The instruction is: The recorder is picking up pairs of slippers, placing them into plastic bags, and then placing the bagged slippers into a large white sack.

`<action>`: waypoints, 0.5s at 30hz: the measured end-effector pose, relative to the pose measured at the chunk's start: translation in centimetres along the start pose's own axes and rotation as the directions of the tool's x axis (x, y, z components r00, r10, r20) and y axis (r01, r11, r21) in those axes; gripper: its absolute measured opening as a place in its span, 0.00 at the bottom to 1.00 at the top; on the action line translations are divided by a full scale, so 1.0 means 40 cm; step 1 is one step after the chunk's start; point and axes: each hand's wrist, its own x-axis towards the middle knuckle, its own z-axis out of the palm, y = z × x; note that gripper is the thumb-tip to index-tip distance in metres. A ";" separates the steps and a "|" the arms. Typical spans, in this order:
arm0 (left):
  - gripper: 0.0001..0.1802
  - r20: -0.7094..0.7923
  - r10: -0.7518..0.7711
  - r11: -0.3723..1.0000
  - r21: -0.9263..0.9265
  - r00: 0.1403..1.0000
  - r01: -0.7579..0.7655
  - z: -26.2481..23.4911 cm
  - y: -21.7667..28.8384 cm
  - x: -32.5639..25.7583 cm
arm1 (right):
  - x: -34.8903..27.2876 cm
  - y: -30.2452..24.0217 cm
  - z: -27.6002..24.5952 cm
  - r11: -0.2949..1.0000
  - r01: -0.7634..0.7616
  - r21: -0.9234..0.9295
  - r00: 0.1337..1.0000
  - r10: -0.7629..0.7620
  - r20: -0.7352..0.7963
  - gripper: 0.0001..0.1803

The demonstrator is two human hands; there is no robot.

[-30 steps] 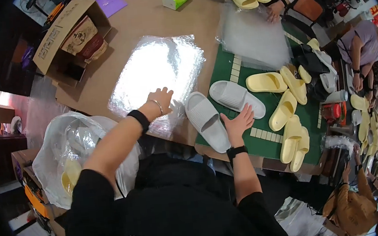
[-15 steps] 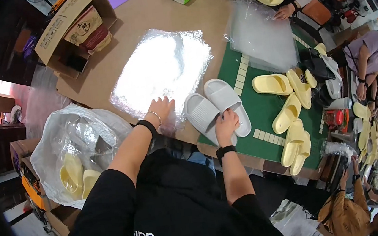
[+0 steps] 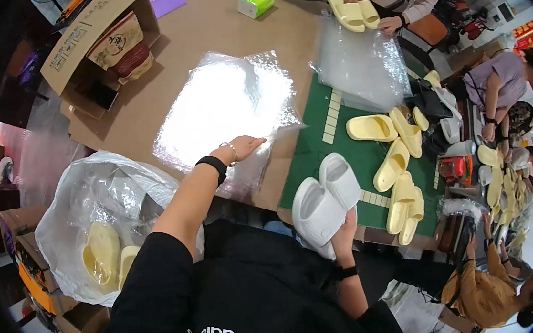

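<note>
My right hand (image 3: 346, 233) is closed round a pair of pale grey slide slippers (image 3: 317, 208), lifted and tilted at the table's near edge, soles together. The thumb and part of the fingers are hidden behind them. My left hand (image 3: 242, 149), with a bracelet and a black band at the wrist, pinches the right-hand edge of a clear plastic bag on a shiny stack of bags (image 3: 218, 110). Glare hides how many layers it grips. Right of the slippers, several yellow slippers (image 3: 391, 165) lie on a green mat (image 3: 306, 146).
An open white sack (image 3: 59, 234) with bagged yellow slippers stands at left. Farther back are a cardboard box (image 3: 74, 63) and a green tissue pack (image 3: 256, 2). Across the table, a person's hands hold yellow slippers (image 3: 351, 11) above more clear bags (image 3: 360, 65).
My right hand has picked the grey slippers up off the mat and brought them nearer, tilted. My left hand has slid right along the bags, its spread fingers closing on an edge.
</note>
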 end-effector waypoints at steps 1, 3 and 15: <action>0.31 0.007 0.019 1.000 -0.003 1.000 -0.019 0.000 0.021 0.008 | -0.010 -0.026 -0.002 1.000 -0.007 -0.017 1.000 0.007 0.019 0.23; 0.24 0.041 0.001 0.994 -0.107 0.999 0.003 0.010 0.056 0.021 | -0.017 -0.056 0.011 0.997 0.042 -0.072 0.999 -0.041 0.010 0.23; 0.16 -0.173 0.009 0.904 -0.420 0.985 -0.082 0.016 0.045 0.035 | 0.013 -0.053 0.110 0.948 0.150 -0.280 0.976 -0.097 0.197 0.15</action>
